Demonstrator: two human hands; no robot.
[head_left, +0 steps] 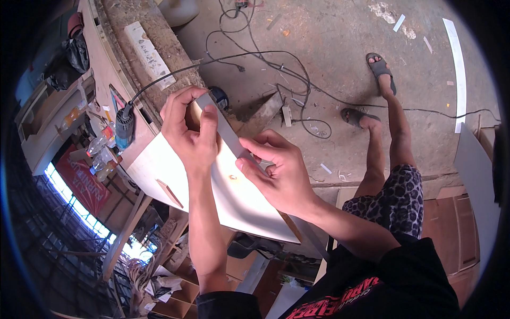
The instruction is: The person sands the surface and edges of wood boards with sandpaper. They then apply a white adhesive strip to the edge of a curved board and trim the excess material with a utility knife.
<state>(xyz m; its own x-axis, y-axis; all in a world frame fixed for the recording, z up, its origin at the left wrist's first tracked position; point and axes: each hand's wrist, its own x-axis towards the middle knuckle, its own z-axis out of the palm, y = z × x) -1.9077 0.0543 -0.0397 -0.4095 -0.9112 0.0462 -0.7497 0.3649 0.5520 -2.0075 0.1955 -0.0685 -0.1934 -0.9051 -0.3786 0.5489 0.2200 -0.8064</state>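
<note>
A white board point(232, 192) with a small round mark on its face extends under both my arms. A narrow grey strip point(229, 134) runs along its long edge. My left hand point(187, 127) is closed round the board's far end, with the thumb lying on the grey strip. Lower along the same edge, my right hand point(280, 173) pinches the board at the strip between thumb and fingers. Its other fingers are curled in and partly hidden. A small thin wooden piece point(170, 192) lies on the white surface left of my left forearm.
A blue and black corded power tool point(125, 127) stands on the bench at left, its black cable point(255, 52) crossing to the floor. Clear bottles point(101, 154) are beyond it. A speckled white strip point(150, 56) lies on a rough ledge. Cables tangle on the concrete floor point(340, 48).
</note>
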